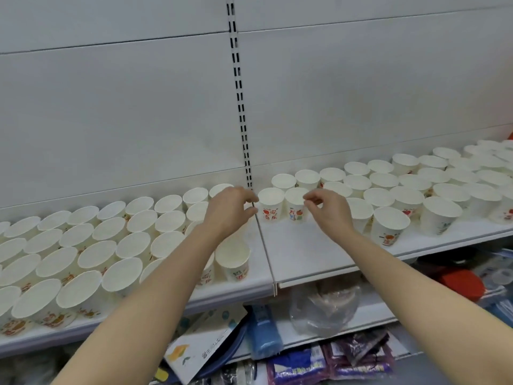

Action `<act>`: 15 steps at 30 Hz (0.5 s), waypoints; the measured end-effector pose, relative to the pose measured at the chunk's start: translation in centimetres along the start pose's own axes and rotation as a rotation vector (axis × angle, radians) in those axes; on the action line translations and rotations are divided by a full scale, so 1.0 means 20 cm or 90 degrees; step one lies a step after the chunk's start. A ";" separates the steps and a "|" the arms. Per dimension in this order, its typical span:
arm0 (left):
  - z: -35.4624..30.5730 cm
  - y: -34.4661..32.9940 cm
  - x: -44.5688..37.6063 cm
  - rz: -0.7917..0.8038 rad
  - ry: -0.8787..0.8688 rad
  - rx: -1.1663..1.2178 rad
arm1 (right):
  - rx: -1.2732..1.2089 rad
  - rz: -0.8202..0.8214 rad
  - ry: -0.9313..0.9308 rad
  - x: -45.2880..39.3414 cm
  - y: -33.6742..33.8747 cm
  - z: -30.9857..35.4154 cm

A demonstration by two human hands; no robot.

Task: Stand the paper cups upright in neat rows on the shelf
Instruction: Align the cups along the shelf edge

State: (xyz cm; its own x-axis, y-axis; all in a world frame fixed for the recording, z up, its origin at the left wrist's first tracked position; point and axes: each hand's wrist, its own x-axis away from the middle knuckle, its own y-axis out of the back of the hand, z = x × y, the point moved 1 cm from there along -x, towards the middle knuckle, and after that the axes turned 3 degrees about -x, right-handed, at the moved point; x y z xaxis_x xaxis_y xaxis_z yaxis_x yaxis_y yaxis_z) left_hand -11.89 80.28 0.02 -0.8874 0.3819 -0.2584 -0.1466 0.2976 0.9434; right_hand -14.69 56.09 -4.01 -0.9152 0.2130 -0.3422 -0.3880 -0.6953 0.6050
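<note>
Left hand raised over shelf seam, fingers loosely curled, thumb and forefinger tips close together, nothing visibly held. Right hand raised just right of it, fingers loosely curled with tips pointing left, nothing held, tips just beside rim of second front cup. Bare forearms reaching in from bottom edge.

Between hands: first front cup, upright, white paper, round rolled rim, tapered wall, red and orange fruit print with red characters. Second front cup touching it on the right, same shape, print in red, blue and green.

Paper cups left of seam: many, upright, open mouths up, packed in slanted rows, rims touching or nearly so. One cup at front edge near left forearm, upright, green and red print. Right group of cups behind and right of right hand, upright, rows looser and less even, running back to wall.

Shelf: white, smooth, matte, two panels meeting at a seam. Back wall of white panels with slotted upright rail.

Lower shelf below: clear plastic bag, blue pack, purple packets, white carton with fruit print, red object, blurred.
</note>
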 end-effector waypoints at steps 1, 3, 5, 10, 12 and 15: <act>-0.02 -0.02 -0.06 0.004 0.002 -0.012 | 0.017 0.009 0.022 -0.07 0.02 -0.02; -0.06 -0.07 -0.17 0.029 -0.001 -0.042 | 0.063 0.046 0.075 -0.20 0.06 -0.04; -0.10 -0.12 -0.26 0.061 -0.016 -0.093 | 0.099 0.120 0.128 -0.31 0.07 -0.04; -0.13 -0.19 -0.36 0.094 -0.027 -0.197 | 0.138 0.263 0.225 -0.38 0.01 -0.04; -0.11 -0.19 -0.36 0.089 -0.020 -0.201 | 0.141 0.284 0.242 -0.35 0.00 -0.06; -0.05 -0.16 -0.36 0.058 -0.002 -0.219 | 0.134 0.304 0.265 -0.31 0.00 -0.09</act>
State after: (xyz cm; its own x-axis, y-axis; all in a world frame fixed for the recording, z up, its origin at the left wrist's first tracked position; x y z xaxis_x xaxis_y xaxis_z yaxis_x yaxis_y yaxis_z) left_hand -5.49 75.76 -1.02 -0.9022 0.3967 -0.1694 -0.2058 -0.0506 0.9773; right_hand -8.70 53.57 -3.21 -0.8899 -0.3966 -0.2253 -0.0027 -0.4895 0.8720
